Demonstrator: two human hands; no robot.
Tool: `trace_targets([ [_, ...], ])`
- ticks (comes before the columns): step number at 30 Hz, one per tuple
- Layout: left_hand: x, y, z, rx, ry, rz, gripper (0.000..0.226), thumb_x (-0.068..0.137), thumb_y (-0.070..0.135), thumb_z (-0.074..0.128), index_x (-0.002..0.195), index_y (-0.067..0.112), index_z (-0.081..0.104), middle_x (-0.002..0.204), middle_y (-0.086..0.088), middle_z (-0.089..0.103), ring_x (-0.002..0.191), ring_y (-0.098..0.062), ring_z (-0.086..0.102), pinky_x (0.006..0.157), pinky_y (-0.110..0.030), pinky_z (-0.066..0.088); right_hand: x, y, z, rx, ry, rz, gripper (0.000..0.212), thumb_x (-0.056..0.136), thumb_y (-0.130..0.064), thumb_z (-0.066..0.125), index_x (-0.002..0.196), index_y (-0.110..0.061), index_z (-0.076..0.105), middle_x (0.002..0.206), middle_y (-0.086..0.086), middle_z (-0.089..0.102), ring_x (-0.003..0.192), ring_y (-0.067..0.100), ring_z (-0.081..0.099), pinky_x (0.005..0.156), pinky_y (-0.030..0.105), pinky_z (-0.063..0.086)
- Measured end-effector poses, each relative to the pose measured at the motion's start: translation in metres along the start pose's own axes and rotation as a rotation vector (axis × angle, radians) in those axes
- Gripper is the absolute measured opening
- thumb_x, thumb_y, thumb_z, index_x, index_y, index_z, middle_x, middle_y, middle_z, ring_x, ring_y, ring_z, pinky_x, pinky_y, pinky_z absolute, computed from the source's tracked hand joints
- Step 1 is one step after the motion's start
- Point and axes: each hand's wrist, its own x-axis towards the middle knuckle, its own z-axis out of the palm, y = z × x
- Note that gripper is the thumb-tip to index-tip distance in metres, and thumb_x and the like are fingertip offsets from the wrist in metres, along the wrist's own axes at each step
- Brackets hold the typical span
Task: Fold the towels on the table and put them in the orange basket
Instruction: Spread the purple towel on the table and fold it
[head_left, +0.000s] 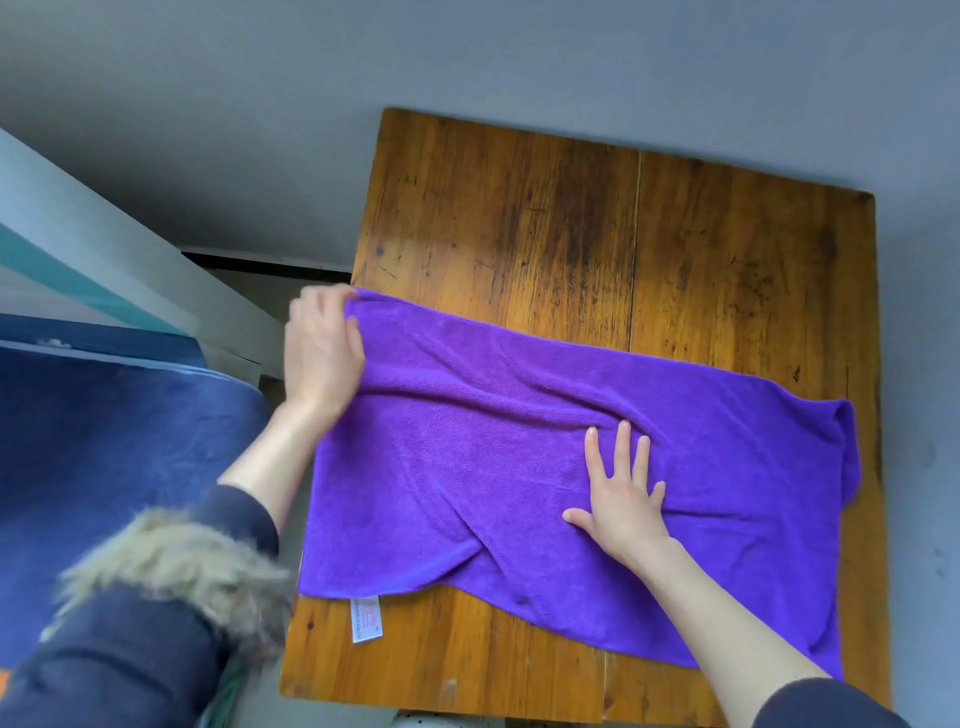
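Observation:
A purple towel (498, 457) lies spread across the wooden table (571, 223), wrinkled, with a white label (366, 618) at its near left corner. My left hand (322, 353) grips the towel's far left corner at the table's left edge, fingers curled over the cloth. Flat on the towel's right half lies my right hand (621, 493), fingers straight and spread, pressing the cloth. No orange basket is in view.
The table's far half is bare wood. A dark blue cloth surface (104, 441) and a white frame (130, 260) stand to the left of the table. A grey wall lies beyond. A fur-trimmed dark jacket (156, 597) fills the lower left.

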Motion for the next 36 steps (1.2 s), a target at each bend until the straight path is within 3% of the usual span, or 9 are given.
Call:
trace_targets([
  [3, -0.060, 0.013, 0.016, 0.080, -0.202, 0.209, 0.042, 0.085, 0.021, 0.063, 0.123, 0.005, 0.056, 0.131, -0.023, 0.048, 0.122, -0.043, 0.044, 0.098, -0.051, 0.038, 0.000, 0.002, 0.000, 0.003, -0.002, -0.005, 0.102, 0.086, -0.050, 0.058, 0.146, -0.023, -0.020, 0.149, 0.013, -0.036, 0.139, 0.039, -0.026, 0.108, 0.063, 0.016],
  [6, -0.104, 0.016, 0.033, 0.230, -0.525, 0.230, 0.084, 0.080, 0.060, 0.056, 0.148, 0.027, 0.021, 0.158, -0.010, 0.003, 0.145, -0.034, -0.002, 0.112, -0.059, 0.005, -0.001, 0.008, -0.001, -0.024, 0.005, -0.023, 0.108, 0.081, -0.055, 0.061, 0.145, -0.025, -0.021, 0.150, 0.011, -0.035, 0.139, 0.036, -0.026, 0.108, 0.064, 0.016],
  [8, -0.114, 0.009, 0.040, 0.332, -0.605, 0.239, 0.101, 0.072, 0.075, 0.050, 0.148, 0.035, -0.002, 0.154, -0.004, -0.024, 0.140, -0.029, -0.026, 0.109, -0.063, -0.004, 0.001, 0.014, -0.004, -0.035, 0.018, -0.037, 0.110, 0.078, -0.057, 0.063, 0.146, -0.027, -0.020, 0.151, 0.008, -0.033, 0.140, 0.034, -0.024, 0.108, 0.063, 0.015],
  [10, -0.108, 0.001, 0.040, 0.355, -0.628, 0.248, 0.106, 0.067, 0.077, 0.053, 0.148, 0.036, -0.003, 0.149, -0.002, -0.034, 0.136, -0.027, -0.034, 0.108, -0.065, -0.006, 0.005, 0.020, -0.010, -0.034, 0.027, -0.052, 0.110, 0.077, -0.056, 0.065, 0.146, -0.030, -0.017, 0.152, 0.006, -0.030, 0.141, 0.032, -0.022, 0.109, 0.063, 0.015],
  [18, -0.110, 0.008, 0.029, 0.290, -0.513, 0.369, 0.094, 0.064, 0.065, 0.068, 0.144, 0.029, 0.033, 0.157, -0.012, -0.011, 0.139, -0.035, -0.022, 0.102, -0.075, 0.006, -0.010, 0.001, -0.003, -0.069, 0.179, -0.142, 0.103, 0.077, -0.060, 0.061, 0.148, -0.033, -0.008, 0.154, 0.003, -0.026, 0.142, 0.028, -0.023, 0.108, 0.066, 0.009],
  [20, -0.135, 0.011, 0.032, 0.333, -0.594, 0.385, 0.101, 0.063, 0.067, 0.066, 0.147, 0.033, 0.023, 0.154, -0.009, -0.018, 0.138, -0.036, -0.025, 0.101, -0.074, 0.002, -0.025, -0.014, 0.019, -0.110, 0.169, -0.206, 0.105, 0.075, -0.063, 0.060, 0.147, -0.035, -0.011, 0.153, 0.002, -0.030, 0.139, 0.027, -0.030, 0.108, 0.067, 0.008],
  [23, -0.166, 0.007, 0.038, 0.415, -0.707, 0.310, 0.110, 0.066, 0.072, 0.059, 0.144, 0.040, -0.011, 0.152, -0.006, -0.029, 0.135, -0.033, -0.034, 0.103, -0.073, -0.003, -0.042, -0.030, 0.049, -0.098, 0.087, -0.199, 0.114, 0.073, -0.064, 0.061, 0.140, -0.036, -0.027, 0.140, -0.002, -0.047, 0.129, 0.026, -0.042, 0.106, 0.069, 0.006],
  [28, -0.180, 0.005, 0.032, 0.455, -0.753, 0.221, 0.115, 0.066, 0.072, 0.060, 0.135, 0.043, -0.028, 0.143, 0.000, -0.043, 0.132, -0.031, -0.039, 0.103, -0.072, -0.003, -0.057, -0.034, 0.065, -0.069, 0.037, -0.173, 0.115, 0.074, -0.062, 0.061, 0.135, -0.037, -0.033, 0.135, -0.002, -0.051, 0.127, 0.028, -0.043, 0.106, 0.069, 0.005],
  [36, -0.171, 0.027, 0.030, 0.372, -0.725, 0.205, 0.090, 0.076, 0.063, 0.058, 0.148, 0.037, 0.009, 0.156, -0.004, -0.019, 0.142, -0.031, -0.021, 0.105, -0.070, 0.003, -0.057, -0.012, 0.055, 0.118, 0.102, -0.250, 0.077, 0.091, -0.050, 0.046, 0.149, -0.032, 0.000, 0.158, -0.004, -0.014, 0.145, 0.017, -0.014, 0.113, 0.052, 0.012],
])
